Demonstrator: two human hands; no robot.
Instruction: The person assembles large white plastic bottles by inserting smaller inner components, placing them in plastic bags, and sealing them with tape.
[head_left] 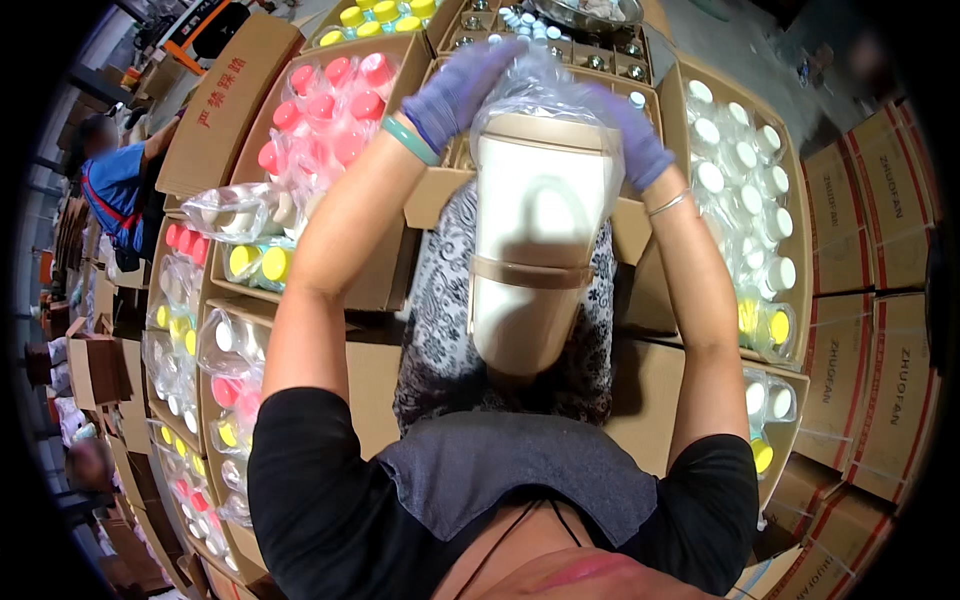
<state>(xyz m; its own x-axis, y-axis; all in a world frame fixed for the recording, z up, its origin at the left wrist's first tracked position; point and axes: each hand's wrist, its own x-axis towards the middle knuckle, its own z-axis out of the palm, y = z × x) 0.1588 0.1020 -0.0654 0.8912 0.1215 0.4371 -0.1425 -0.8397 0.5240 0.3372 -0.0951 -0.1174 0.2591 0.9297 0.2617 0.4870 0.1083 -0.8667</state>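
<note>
Gloved hands bag a cream bottle above open cartons.

Head view: the left hand [455, 90] and right hand [625, 135], fingers curled shut, grip the clear plastic bag [545, 85] around the upright cream bottle [535, 250], held over the person's lap between cardboard boxes [380, 260] of coloured-capped bottles [330, 105].

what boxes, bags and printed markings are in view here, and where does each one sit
Clear plastic bag: centre top, over a cream bottle, gripped by left hand and right hand.
Open brown carton: right, white-capped bottles.
Open brown carton: upper left, pink-capped bagged bottles.
Carton flap: upper left, brown, red characters.
Closed cartons: right edge, brown, red stripes and print.
</note>
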